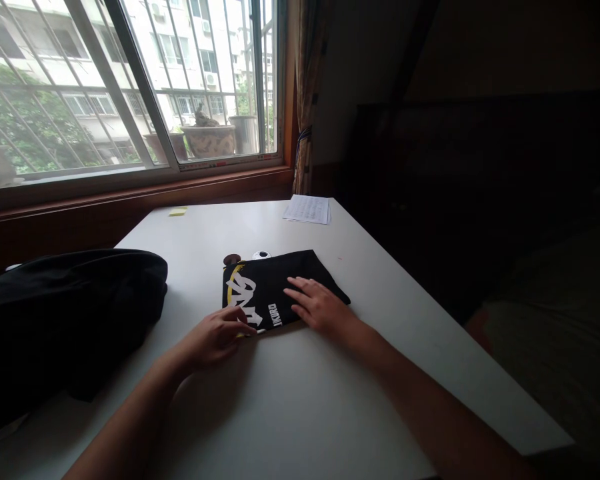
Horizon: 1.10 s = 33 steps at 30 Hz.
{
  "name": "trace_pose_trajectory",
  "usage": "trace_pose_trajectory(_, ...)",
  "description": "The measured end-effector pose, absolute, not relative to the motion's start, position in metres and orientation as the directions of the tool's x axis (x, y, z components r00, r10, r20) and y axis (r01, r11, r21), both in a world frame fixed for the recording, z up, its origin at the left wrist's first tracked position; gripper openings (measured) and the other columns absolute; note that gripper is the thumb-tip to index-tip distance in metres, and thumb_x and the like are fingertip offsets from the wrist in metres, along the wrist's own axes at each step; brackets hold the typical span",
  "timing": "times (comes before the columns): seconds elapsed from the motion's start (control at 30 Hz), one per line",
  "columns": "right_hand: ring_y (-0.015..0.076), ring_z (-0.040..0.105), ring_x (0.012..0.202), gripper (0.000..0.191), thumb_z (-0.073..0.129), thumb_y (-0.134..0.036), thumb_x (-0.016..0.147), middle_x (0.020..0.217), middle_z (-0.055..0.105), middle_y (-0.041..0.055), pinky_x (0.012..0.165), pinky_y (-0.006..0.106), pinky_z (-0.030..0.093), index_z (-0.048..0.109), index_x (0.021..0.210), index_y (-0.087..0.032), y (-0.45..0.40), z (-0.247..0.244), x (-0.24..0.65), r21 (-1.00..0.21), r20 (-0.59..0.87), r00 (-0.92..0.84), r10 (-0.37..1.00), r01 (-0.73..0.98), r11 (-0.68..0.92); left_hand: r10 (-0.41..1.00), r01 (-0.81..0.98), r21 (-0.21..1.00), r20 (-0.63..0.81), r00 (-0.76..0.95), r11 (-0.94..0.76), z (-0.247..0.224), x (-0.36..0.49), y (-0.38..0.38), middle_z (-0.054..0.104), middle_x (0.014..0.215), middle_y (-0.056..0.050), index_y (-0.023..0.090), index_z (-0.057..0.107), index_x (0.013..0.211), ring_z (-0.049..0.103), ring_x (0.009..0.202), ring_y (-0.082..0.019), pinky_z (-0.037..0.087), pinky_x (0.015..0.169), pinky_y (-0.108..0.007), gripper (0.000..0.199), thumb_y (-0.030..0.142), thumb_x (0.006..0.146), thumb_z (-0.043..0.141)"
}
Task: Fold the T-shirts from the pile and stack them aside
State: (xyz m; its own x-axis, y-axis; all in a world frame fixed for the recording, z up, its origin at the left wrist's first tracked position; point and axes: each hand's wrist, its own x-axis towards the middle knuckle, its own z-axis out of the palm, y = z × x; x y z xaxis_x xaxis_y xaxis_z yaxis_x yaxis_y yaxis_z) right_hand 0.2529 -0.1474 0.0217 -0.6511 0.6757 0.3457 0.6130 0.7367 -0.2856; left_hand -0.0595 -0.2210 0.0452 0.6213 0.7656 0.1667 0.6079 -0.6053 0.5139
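Observation:
A black T-shirt (300,267), folded into a flat packet, lies on the white table (280,413). White lettering and a yellow band show on its left part. At its near left edge, my left hand (223,333) is closed with the fingertips and thumb pinching the cloth. My right hand (323,310) rests on the near right part of the shirt, palm down with the fingers spread. Just beyond the shirt's far edge are a brown round object (231,259) and a white round object with a dark centre (262,255), both partly covered.
A large heap of black cloth (75,313) covers the table's left side. Printed papers (307,209) lie at the far right corner, and yellow sticky notes (177,211) at the far left. Beyond the table is a barred window (215,80) with a tied curtain (305,140).

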Motion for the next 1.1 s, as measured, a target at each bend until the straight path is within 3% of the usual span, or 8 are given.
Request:
trace_pose_trajectory(0.1,0.0283,0.024,0.153,0.054,0.051,-0.051,0.1,0.166,0.03,0.0011,0.125,0.053,0.021,0.045,0.152,-0.037,-0.155,0.018,0.246,-0.389,0.173,-0.764,0.621,0.526,0.756,0.769,0.607,0.545,0.114,0.63,-0.578,0.049,-0.06,-0.222,0.065,0.104,-0.007,0.027,0.075,0.112,0.065,0.086,-0.019,0.053,0.077,-0.028,0.029,0.022,0.09,0.057)
trace_pose_trajectory(0.23,0.0293,0.012,0.156,0.054,0.047,-0.058,0.1,0.168,0.023,-0.0026,0.126,0.055,0.013,0.042,0.153,-0.043,-0.142,0.018,0.266,-0.472,0.03,-0.76,0.65,0.562,0.679,0.775,0.607,0.584,0.061,0.629,-0.539,0.058,-0.058,-0.224,0.067,0.096,-0.006,0.024,0.077,0.098,0.064,0.079,-0.017,0.051,0.074,-0.027,0.025,0.026,0.095,0.053)
trace_pose_trajectory(0.47,0.0319,0.014,0.155,0.055,0.037,-0.058,0.103,0.169,0.02,-0.0007,0.122,0.061,0.017,0.035,0.156,-0.043,-0.109,0.002,0.313,-0.323,0.03,-0.485,0.874,0.823,0.467,0.764,0.56,0.709,-0.045,0.643,-0.429,0.07,-0.053,-0.229,0.072,0.096,-0.006,0.022,0.078,0.099,0.068,0.077,-0.017,0.053,0.071,-0.026,0.025,0.027,0.094,0.054)
trace_pose_trajectory(0.63,0.0308,0.017,0.155,0.057,0.03,-0.054,0.104,0.168,0.025,0.0021,0.123,0.06,0.015,0.03,0.159,-0.038,-0.099,-0.007,0.323,-0.311,0.047,-0.349,0.936,0.885,0.345,0.734,0.515,0.787,-0.121,0.668,-0.339,0.075,-0.048,-0.236,0.076,0.096,-0.006,0.022,0.074,0.113,0.071,0.072,-0.017,0.057,0.071,-0.027,0.028,0.023,0.092,0.056)
trace_pose_trajectory(0.9,0.0299,0.023,0.154,0.054,0.029,-0.05,0.105,0.165,0.032,0.0008,0.122,0.057,0.018,0.034,0.157,-0.038,-0.093,-0.01,0.326,-0.314,0.067,-0.347,0.936,0.883,0.349,0.776,0.525,0.642,0.183,0.603,-0.559,0.054,-0.045,-0.232,0.072,0.107,-0.009,0.023,0.074,0.114,0.069,0.088,-0.018,0.057,0.077,-0.028,0.027,0.025,0.099,0.051)
trace_pose_trajectory(1.1,0.0318,0.048,0.134,0.053,0.049,-0.043,0.099,0.148,0.054,0.01,0.11,0.048,0.04,0.046,0.151,-0.029,-0.086,-0.004,0.345,-0.221,0.233,-0.232,0.944,0.933,0.284,0.803,0.693,0.408,0.334,0.493,-0.595,0.029,-0.055,-0.214,0.067,0.132,-0.008,0.029,0.071,0.122,0.059,0.125,-0.027,0.054,0.104,-0.047,0.029,0.029,0.101,0.05)
